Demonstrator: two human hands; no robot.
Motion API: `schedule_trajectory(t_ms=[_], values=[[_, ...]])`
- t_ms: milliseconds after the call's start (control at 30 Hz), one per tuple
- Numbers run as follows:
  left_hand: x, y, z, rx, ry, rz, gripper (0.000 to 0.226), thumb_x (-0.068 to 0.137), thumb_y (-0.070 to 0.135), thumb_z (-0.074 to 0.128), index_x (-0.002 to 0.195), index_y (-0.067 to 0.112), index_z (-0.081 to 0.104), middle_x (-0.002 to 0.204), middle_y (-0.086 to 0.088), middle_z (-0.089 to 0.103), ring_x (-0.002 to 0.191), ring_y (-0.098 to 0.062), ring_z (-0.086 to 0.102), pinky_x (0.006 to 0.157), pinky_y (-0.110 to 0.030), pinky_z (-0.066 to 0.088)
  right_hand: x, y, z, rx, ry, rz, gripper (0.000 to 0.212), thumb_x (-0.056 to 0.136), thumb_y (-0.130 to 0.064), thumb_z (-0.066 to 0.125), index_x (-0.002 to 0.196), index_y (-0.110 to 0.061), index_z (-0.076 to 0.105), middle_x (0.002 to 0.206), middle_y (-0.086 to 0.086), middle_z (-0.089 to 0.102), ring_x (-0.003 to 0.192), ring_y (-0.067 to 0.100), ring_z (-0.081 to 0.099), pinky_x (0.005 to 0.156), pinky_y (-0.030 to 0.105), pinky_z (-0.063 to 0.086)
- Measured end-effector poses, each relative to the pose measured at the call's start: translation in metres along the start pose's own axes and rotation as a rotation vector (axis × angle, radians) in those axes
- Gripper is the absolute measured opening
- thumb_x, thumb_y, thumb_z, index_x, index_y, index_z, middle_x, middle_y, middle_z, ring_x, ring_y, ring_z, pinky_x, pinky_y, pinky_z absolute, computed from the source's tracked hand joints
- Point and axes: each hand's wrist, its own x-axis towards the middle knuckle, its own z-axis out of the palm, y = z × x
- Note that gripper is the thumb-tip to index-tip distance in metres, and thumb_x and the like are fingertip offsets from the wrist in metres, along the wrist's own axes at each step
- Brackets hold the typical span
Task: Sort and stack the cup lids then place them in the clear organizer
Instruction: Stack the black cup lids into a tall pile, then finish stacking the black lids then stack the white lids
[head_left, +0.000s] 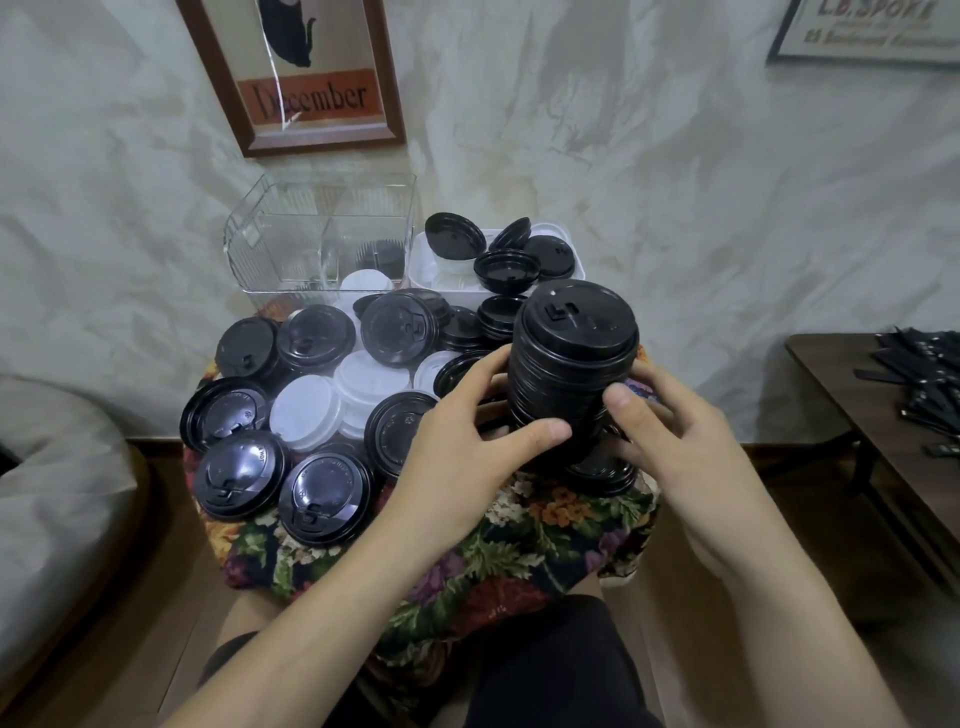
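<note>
A: Main object? 
B: Tall stack of black plastic cup lids (571, 374), centre-right of frame, held above the floral-cloth bench (519, 530).

A: Hands? 
B: Left hand (467, 447) clamped on the stack's left side, thumb across the front. Right hand (670, 431) clamped on the right side. Both wrapped round it.

A: Destination? 
B: Clear plastic organizer (322, 234), upper left of centre, against the wall. A few lids seem to be inside; hard to tell.

A: Around it? 
B: Loose black lids (322, 493) and white plastic lids (306, 410) cover the bench, left of centre. White tray (571, 265) behind holds more.

A: Risk? 
B: Stack looks tall; probably buckles or spills if it tilts, or clips the loose pile en route.
</note>
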Motion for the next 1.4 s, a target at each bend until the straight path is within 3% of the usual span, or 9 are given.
schedule_trajectory(t_ms=[100, 200, 400, 700, 867, 1000, 1167, 1400], values=[[0.018, -0.003, 0.015, -0.011, -0.038, 0.014, 0.071, 0.083, 0.041, 0.084, 0.146, 0.041, 0.053, 0.13, 0.016, 0.069, 0.126, -0.001, 0.06, 0.109, -0.037, 0.05, 0.005, 0.0, -0.013, 0.014, 0.061, 0.015, 0.052, 0.085, -0.053, 0.069, 0.132, -0.032, 0.066, 0.12, -0.012, 0.076, 0.119, 0.008, 0.069, 0.107, 0.043, 0.055], [0.041, -0.008, 0.036, -0.025, -0.067, 0.009, 0.077, 0.075, 0.057, 0.082, 0.145, 0.045, 0.052, 0.131, 0.015, 0.068, 0.125, -0.002, 0.061, 0.112, -0.042, 0.048, 0.013, 0.003, -0.029, 0.02, 0.123, 0.027, 0.053, 0.085, -0.043, 0.066, 0.135, -0.025, 0.064, 0.115, -0.013, 0.077, 0.115, 0.006, 0.07, 0.105, 0.038, 0.056], [0.084, -0.022, 0.075, -0.04, -0.147, -0.016, 0.089, 0.069, 0.066, 0.081, 0.148, 0.04, 0.049, 0.135, 0.011, 0.067, 0.129, -0.008, 0.06, 0.114, -0.046, 0.046, 0.036, 0.021, -0.066, -0.012, 0.19, 0.082, 0.058, 0.086, -0.046, 0.066, 0.14, -0.024, 0.061, 0.111, -0.016, 0.078, 0.112, 0.009, 0.072, 0.106, 0.044, 0.055], [0.135, -0.031, 0.101, -0.009, -0.303, -0.066, 0.079, 0.075, 0.046, 0.085, 0.142, 0.03, 0.048, 0.134, 0.003, 0.065, 0.128, -0.009, 0.059, 0.113, -0.044, 0.047, 0.066, 0.046, -0.099, 0.013, 0.239, 0.136, 0.064, 0.082, -0.051, 0.071, 0.14, -0.025, 0.061, 0.116, -0.009, 0.078, 0.114, 0.012, 0.072, 0.108, 0.048, 0.053], [0.143, -0.037, 0.103, 0.058, -0.402, -0.116, 0.073, 0.089, 0.029, 0.083, 0.147, 0.018, 0.041, 0.14, -0.001, 0.059, 0.121, -0.005, 0.058, 0.106, -0.034, 0.05, 0.068, 0.06, -0.101, 0.003, 0.212, 0.164, 0.057, 0.085, -0.051, 0.069, 0.137, -0.026, 0.063, 0.116, -0.012, 0.077, 0.115, 0.01, 0.071, 0.11, 0.048, 0.051], [0.144, -0.035, 0.1, 0.162, -0.457, -0.135, 0.075, 0.09, 0.032, 0.081, 0.149, 0.017, 0.036, 0.143, 0.004, 0.054, 0.121, -0.007, 0.054, 0.096, -0.023, 0.043, 0.069, 0.072, -0.1, 0.029, 0.224, 0.179, 0.056, 0.083, -0.052, 0.071, 0.133, -0.026, 0.067, 0.12, -0.008, 0.077, 0.115, 0.013, 0.071, 0.11, 0.049, 0.051], [0.142, -0.036, 0.096, 0.343, -0.452, -0.138, 0.08, 0.087, 0.043, 0.082, 0.149, 0.019, 0.038, 0.146, 0.0, 0.056, 0.136, -0.018, 0.051, 0.113, -0.037, 0.041, 0.069, 0.083, -0.096, 0.039, 0.187, 0.19, 0.061, 0.078, -0.057, 0.071, 0.132, -0.029, 0.067, 0.124, -0.007, 0.075, 0.118, 0.013, 0.07, 0.107, 0.044, 0.053], [0.137, -0.034, 0.09, 0.475, -0.411, -0.12, 0.073, 0.088, 0.045, 0.079, 0.147, 0.021, 0.043, 0.142, -0.002, 0.061, 0.131, -0.024, 0.056, 0.105, -0.037, 0.044, 0.076, 0.089, -0.089, 0.09, 0.169, 0.188, 0.044, 0.09, -0.047, 0.067, 0.13, -0.029, 0.067, 0.126, -0.009, 0.074, 0.119, 0.01, 0.069, 0.101, 0.035, 0.053]])
